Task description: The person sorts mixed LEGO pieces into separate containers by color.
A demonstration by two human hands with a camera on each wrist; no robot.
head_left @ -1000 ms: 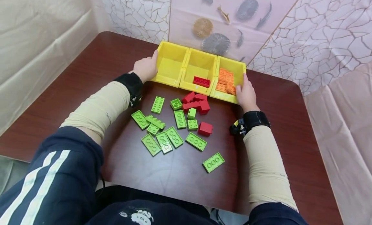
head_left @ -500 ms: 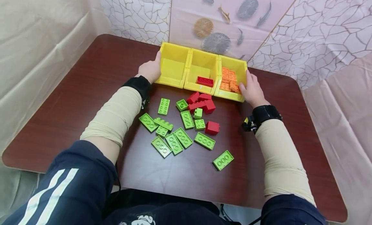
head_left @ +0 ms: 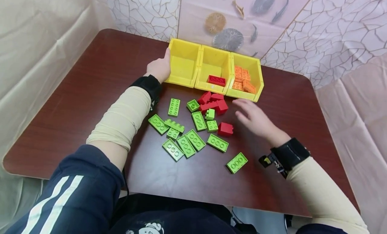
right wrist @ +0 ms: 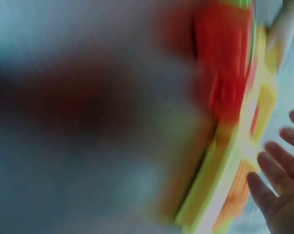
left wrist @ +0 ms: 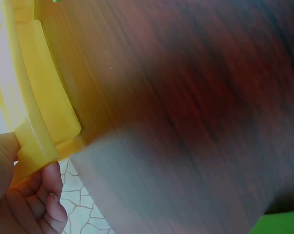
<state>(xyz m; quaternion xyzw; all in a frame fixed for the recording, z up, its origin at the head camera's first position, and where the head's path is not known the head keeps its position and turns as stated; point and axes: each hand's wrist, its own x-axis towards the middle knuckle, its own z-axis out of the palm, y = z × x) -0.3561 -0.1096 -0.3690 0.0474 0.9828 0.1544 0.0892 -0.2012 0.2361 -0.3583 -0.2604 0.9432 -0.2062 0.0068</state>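
My left hand [head_left: 159, 68] grips the left end of a yellow three-compartment bin [head_left: 182, 81] at the back of the table. In the left wrist view, its thumb and curled fingers pinch the corner of the bin [left wrist: 49, 87]. My right hand [head_left: 257, 121] is off the bin, over the table at its front right, fingers spread and holding nothing. Nearest to it are a single red toy brick [head_left: 225, 129] and a cluster of red bricks [head_left: 209, 105]. One red brick [head_left: 216, 80] lies in the middle compartment; several orange bricks [head_left: 242, 75] fill part of the right one.
Several green bricks [head_left: 195, 140] are scattered over the middle of the brown table [head_left: 75, 126], some leaning on each other. One green brick [head_left: 237, 162] lies apart, toward the front right. A patterned cloth [head_left: 145, 12] hangs directly behind the bin.
My right hand has let go of the bin's right end and drawn back toward the front, near the red bricks. The left hand has stayed on the left end.
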